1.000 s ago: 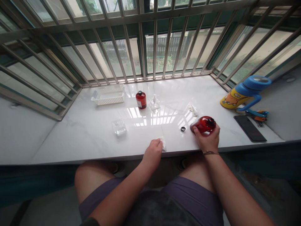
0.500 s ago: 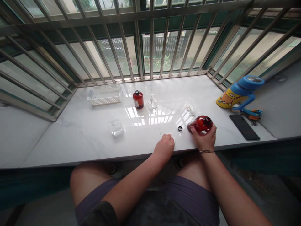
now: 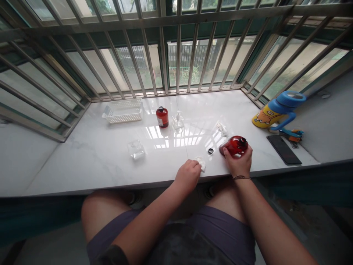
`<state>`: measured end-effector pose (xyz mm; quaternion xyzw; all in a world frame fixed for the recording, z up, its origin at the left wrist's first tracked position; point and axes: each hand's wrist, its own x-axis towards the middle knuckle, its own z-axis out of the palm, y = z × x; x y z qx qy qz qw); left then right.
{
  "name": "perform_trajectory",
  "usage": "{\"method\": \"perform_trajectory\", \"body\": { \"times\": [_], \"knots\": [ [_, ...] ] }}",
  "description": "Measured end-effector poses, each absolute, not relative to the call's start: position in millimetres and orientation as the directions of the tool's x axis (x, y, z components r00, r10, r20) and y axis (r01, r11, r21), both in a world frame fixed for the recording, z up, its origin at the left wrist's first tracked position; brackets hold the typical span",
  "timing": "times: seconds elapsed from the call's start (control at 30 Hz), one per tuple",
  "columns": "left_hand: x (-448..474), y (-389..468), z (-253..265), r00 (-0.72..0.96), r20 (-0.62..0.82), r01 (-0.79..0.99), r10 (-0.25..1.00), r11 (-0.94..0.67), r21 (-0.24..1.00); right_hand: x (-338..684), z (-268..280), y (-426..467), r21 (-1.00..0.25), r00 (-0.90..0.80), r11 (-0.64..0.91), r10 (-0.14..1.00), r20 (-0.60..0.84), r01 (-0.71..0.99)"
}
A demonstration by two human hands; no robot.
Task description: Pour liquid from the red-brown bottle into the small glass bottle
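My right hand (image 3: 239,161) is wrapped round a red-brown, see-through bottle (image 3: 235,145) that leans to the right above the tabletop, its dark mouth uncapped. A black ring-shaped cap (image 3: 210,151) lies just left of this bottle. My left hand (image 3: 189,172) rests low over the table near its front edge, fingers curled together at the left edge of a crumpled white tissue (image 3: 201,163). The fingertips are partly hidden, but they appear to pinch the tissue. Farther back, a second red-brown bottle (image 3: 162,118) stands upright with its black cap on.
Beside the second bottle sits a small clear glass bottle (image 3: 178,121). A white basket (image 3: 124,117) and a clear container (image 3: 136,149) are at left. Another crumpled tissue (image 3: 221,129) lies behind the held bottle. At right are a blue-yellow flask (image 3: 271,114) and a black phone (image 3: 284,149).
My left hand has shifted slightly left, and more of the tissue beside its fingers now shows. My right hand still grips the bottle in nearly the same place.
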<state>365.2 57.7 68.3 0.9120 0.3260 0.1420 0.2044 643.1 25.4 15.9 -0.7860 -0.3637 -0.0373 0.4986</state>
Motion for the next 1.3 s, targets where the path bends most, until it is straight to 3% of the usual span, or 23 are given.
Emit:
{"method": "perform_trajectory", "body": {
  "times": [0.13,0.27,0.4,0.5,0.67,0.83,0.9,1.0,1.13,1.3],
  "knots": [
    [382.1,58.1,66.8,0.748,0.095,0.525,0.657,-0.673,0.521,642.5,17.2,25.3,-0.762,0.737,-0.243,0.540,0.408,0.600],
    [386.3,62.4,67.9,0.702,0.073,0.500,0.709,-0.563,0.659,642.8,17.3,25.4,-0.765,0.741,-0.244,0.533,0.408,0.596],
    [363.9,72.0,76.0,0.558,0.045,0.420,0.829,-0.328,0.846,643.9,16.5,25.9,-0.775,0.749,-0.238,0.526,0.404,0.585],
    [328.5,81.6,82.0,0.401,-0.055,0.310,0.914,-0.079,0.947,644.2,16.1,25.9,-0.771,0.747,-0.240,0.523,0.410,0.590],
    [259.7,93.3,89.2,0.185,-0.200,0.060,0.962,0.192,0.980,643.4,16.7,26.2,-0.759,0.745,-0.246,0.516,0.424,0.603],
    [212.1,97.1,89.5,-0.066,-0.233,-0.079,0.970,0.228,0.970,643.3,16.8,26.6,-0.752,0.740,-0.250,0.519,0.428,0.610],
    [201.1,96.7,87.0,-0.153,-0.162,-0.002,0.975,0.163,0.987,643.7,16.2,26.6,-0.750,0.738,-0.250,0.520,0.429,0.613],
    [191.6,93.6,83.3,-0.102,-0.011,0.325,0.995,0.044,0.945,644.2,15.3,26.4,-0.746,0.732,-0.249,0.529,0.429,0.617],
    [189.0,89.5,78.3,0.086,0.104,0.697,0.991,-0.135,0.705,643.7,15.7,26.2,-0.747,0.727,-0.246,0.540,0.424,0.618],
    [192.1,96.5,65.9,0.179,0.285,0.821,0.942,-0.302,0.485,641.6,18.4,26.4,-0.762,0.739,-0.249,0.539,0.404,0.598]
  ]
}}
